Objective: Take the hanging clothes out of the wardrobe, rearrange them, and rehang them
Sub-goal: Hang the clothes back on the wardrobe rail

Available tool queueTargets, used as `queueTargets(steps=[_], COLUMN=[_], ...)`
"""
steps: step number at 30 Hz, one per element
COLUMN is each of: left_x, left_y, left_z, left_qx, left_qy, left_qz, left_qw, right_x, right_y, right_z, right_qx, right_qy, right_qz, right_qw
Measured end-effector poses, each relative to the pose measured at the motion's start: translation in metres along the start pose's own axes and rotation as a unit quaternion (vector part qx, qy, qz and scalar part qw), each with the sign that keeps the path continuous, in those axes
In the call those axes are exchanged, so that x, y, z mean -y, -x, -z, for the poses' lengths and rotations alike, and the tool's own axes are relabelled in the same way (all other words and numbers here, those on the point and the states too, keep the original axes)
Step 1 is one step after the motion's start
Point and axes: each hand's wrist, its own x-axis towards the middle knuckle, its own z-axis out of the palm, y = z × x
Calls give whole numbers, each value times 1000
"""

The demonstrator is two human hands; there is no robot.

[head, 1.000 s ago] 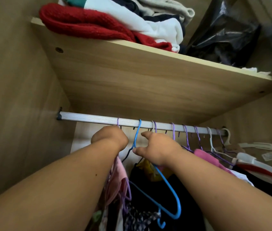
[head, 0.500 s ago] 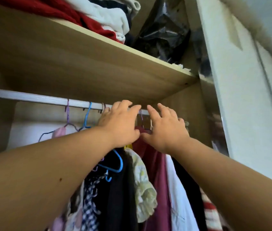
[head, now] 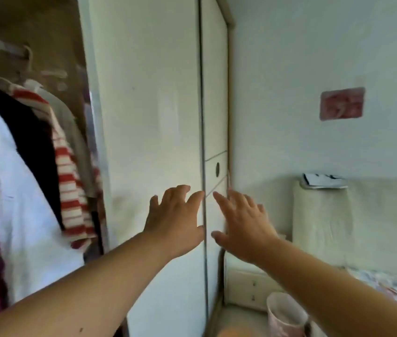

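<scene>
Nothing is held by the left hand or right hand, fingers spread and released before the tall white wardrobe door, while the white, black and red-striped hanging clothes are seen left of that door, so removal is judged not yet done.

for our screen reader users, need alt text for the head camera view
A person's left hand and right hand reach forward, open and empty, before a white wardrobe door. The hanging clothes, including a red-striped top, show at left; a cream headboard stands at right.
</scene>
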Motion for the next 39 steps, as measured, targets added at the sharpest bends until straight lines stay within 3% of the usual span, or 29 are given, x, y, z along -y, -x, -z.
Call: queueTargets(steps=[3, 9, 16, 25, 33, 39], left_x=[-68, -201, -309, -366, -386, -442], left_y=[7, 18, 10, -63, -156, -191], left_z=[-58, -127, -183, -275, -357, -419], left_qx=[67, 146, 204, 236, 285, 328], left_qy=[32, 113, 165, 172, 156, 158], left_qz=[-66, -198, -284, -379, -424, -444], left_qw=[995, 962, 922, 878, 845, 819], right_x=[-77, -203, -262, -321, -383, -438], right_y=[67, 201, 281, 271, 243, 252], right_z=[-12, -12, -21, -72, -146, -182], right_qx=[62, 139, 215, 228, 208, 218], right_qy=[27, 77, 99, 101, 56, 44], right_qz=[-93, -289, -388, -473, -590, -635], right_qw=[993, 944, 891, 845, 778, 740])
